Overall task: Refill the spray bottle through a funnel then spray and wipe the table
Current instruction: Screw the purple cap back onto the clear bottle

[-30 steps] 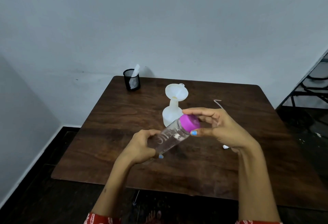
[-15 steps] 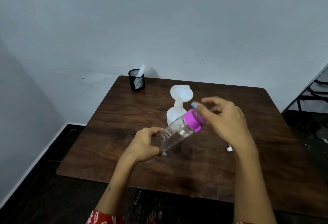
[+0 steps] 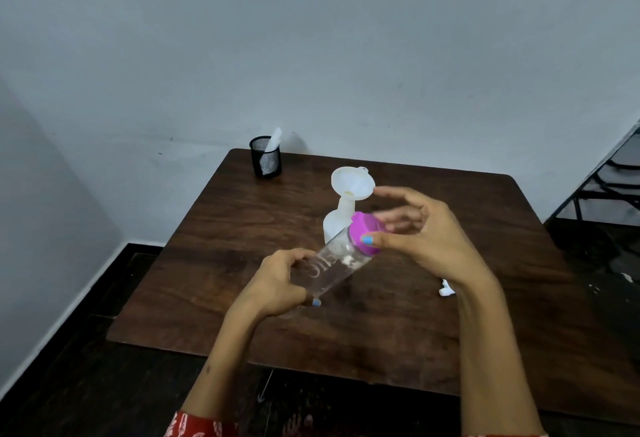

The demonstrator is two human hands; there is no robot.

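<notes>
1. Left hand (image 3: pixel 277 284) gripping tilted clear bottle (image 3: pixel 332 263) above near table (image 3: pixel 214 263).
2. Right hand (image 3: pixel 426 239) pinching its purple cap (image 3: pixel 366 234).
3. White funnel (image 3: pixel 352 183) seated in spray bottle (image 3: pixel 335 223), just beyond.

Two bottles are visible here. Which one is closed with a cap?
The clear bottle in the hands has a purple cap; the white spray bottle on the table holds a funnel instead.

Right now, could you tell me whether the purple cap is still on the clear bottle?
On. The purple cap sits over the tilted clear bottle's neck, pinched by the right hand; whether loosened, cannot tell.
</notes>
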